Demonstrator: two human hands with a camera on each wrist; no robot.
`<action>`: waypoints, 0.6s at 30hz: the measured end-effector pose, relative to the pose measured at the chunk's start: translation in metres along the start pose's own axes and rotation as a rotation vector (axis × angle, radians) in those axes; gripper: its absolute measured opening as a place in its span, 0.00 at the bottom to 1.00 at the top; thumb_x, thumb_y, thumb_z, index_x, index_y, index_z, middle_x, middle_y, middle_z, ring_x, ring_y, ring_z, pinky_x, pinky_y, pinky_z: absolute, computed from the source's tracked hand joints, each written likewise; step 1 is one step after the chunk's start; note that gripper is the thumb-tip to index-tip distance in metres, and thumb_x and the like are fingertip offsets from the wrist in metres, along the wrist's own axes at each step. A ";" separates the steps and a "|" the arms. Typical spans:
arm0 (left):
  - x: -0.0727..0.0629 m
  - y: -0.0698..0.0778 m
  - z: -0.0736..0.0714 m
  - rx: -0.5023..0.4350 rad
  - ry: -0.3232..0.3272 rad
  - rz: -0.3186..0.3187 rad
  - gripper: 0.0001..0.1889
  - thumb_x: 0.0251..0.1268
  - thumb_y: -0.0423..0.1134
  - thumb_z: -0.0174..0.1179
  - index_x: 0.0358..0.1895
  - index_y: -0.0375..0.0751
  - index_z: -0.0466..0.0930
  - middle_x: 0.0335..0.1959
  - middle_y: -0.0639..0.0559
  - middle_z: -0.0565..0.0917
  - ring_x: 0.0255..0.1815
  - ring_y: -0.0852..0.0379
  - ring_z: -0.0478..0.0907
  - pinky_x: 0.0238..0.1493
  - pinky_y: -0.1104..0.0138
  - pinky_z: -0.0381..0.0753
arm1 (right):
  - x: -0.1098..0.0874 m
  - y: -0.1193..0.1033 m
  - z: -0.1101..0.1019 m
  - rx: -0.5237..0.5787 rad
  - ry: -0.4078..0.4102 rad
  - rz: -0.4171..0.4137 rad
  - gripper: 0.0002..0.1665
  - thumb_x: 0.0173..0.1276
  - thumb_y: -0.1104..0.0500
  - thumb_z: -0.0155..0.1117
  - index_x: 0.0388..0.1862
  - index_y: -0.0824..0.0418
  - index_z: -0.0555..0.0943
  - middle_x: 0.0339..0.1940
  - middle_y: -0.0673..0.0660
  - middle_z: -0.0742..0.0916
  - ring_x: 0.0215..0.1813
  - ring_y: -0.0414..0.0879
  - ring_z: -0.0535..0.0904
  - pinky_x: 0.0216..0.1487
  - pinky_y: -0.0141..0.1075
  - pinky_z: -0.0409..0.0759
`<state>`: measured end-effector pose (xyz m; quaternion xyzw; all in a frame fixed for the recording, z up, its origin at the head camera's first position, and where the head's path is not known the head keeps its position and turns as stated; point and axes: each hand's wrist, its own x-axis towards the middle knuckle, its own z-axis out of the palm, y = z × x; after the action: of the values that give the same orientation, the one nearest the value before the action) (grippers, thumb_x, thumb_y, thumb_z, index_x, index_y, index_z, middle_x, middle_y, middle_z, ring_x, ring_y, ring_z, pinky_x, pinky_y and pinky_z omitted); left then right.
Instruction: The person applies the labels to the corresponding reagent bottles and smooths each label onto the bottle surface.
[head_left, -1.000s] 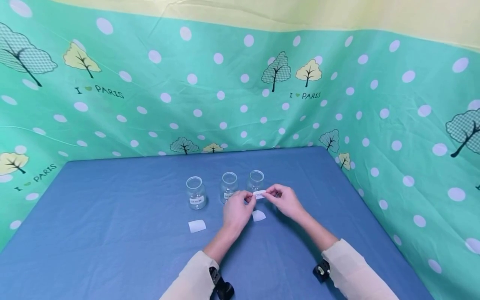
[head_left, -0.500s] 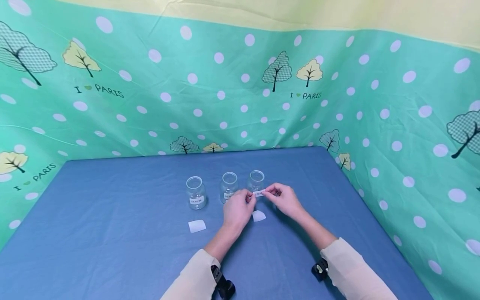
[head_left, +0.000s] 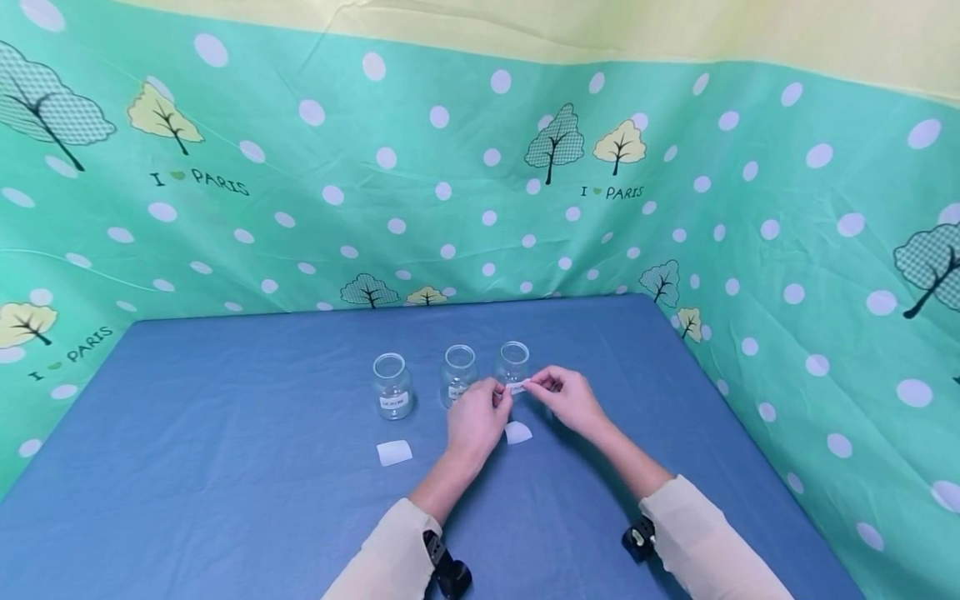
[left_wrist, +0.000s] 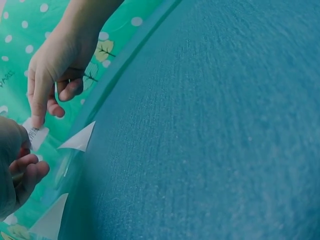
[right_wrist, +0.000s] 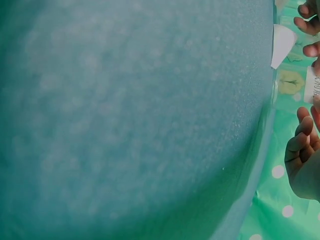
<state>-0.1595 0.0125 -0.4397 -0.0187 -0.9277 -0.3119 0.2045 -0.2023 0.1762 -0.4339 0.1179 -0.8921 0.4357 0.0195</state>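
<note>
A small white printed label (head_left: 517, 387) is stretched between my two hands, close in front of the rightmost glass jar (head_left: 513, 360). My left hand (head_left: 477, 421) pinches its left end between thumb and finger, and my right hand (head_left: 572, 404) pinches the right end. In the left wrist view the label (left_wrist: 36, 134) shows dark lettering and both sets of fingertips. The right wrist view catches the label (right_wrist: 312, 86) at its edge. The middle glass jar (head_left: 459, 367) bears a label partly hidden by my left hand. On the left jar (head_left: 392, 379) a similar label sits low on the front.
Two pieces of white paper lie on the blue cloth: one paper piece (head_left: 394, 452) before the left jar, another paper piece (head_left: 518, 432) between my forearms. A green dotted curtain (head_left: 450, 167) rises behind the blue-covered table (head_left: 225, 467) and along its right side.
The label has tilted and shifted slightly up toward the rightmost jar, its print now harder to see. Both hands keep their pinch and have barely moved; the jars stay put.
</note>
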 end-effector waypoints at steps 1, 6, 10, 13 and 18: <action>0.000 0.000 0.000 0.000 -0.001 -0.002 0.06 0.58 0.44 0.60 0.26 0.49 0.80 0.20 0.58 0.78 0.20 0.61 0.74 0.22 0.66 0.72 | 0.000 0.000 0.000 0.001 0.003 -0.003 0.08 0.60 0.54 0.67 0.31 0.58 0.83 0.23 0.53 0.82 0.21 0.40 0.71 0.22 0.29 0.70; 0.001 -0.001 0.001 -0.004 -0.007 -0.010 0.07 0.59 0.44 0.59 0.26 0.49 0.80 0.20 0.58 0.78 0.19 0.61 0.74 0.21 0.66 0.72 | 0.001 0.001 0.000 0.021 0.010 -0.009 0.09 0.59 0.54 0.68 0.32 0.59 0.83 0.23 0.54 0.83 0.20 0.39 0.71 0.21 0.29 0.71; 0.001 0.000 0.000 -0.008 -0.024 -0.025 0.07 0.60 0.45 0.59 0.28 0.48 0.80 0.19 0.57 0.79 0.19 0.61 0.75 0.21 0.65 0.72 | 0.001 0.002 -0.002 0.048 0.010 0.004 0.14 0.58 0.52 0.69 0.37 0.60 0.83 0.24 0.55 0.83 0.19 0.39 0.72 0.20 0.31 0.72; 0.000 0.001 -0.002 -0.001 -0.039 -0.040 0.09 0.61 0.46 0.59 0.31 0.46 0.81 0.20 0.55 0.80 0.20 0.57 0.77 0.22 0.62 0.74 | 0.002 0.002 -0.003 0.049 -0.017 0.018 0.19 0.57 0.50 0.70 0.44 0.60 0.82 0.26 0.56 0.83 0.21 0.41 0.73 0.20 0.32 0.73; -0.003 0.005 -0.006 0.051 -0.057 -0.047 0.13 0.61 0.49 0.59 0.35 0.42 0.80 0.20 0.47 0.83 0.21 0.48 0.81 0.23 0.56 0.77 | 0.003 0.001 -0.003 0.065 -0.089 0.053 0.29 0.58 0.49 0.69 0.57 0.59 0.77 0.30 0.56 0.84 0.22 0.47 0.75 0.21 0.33 0.75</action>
<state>-0.1541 0.0133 -0.4333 -0.0008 -0.9410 -0.2920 0.1709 -0.2054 0.1789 -0.4324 0.1142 -0.8803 0.4591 -0.0355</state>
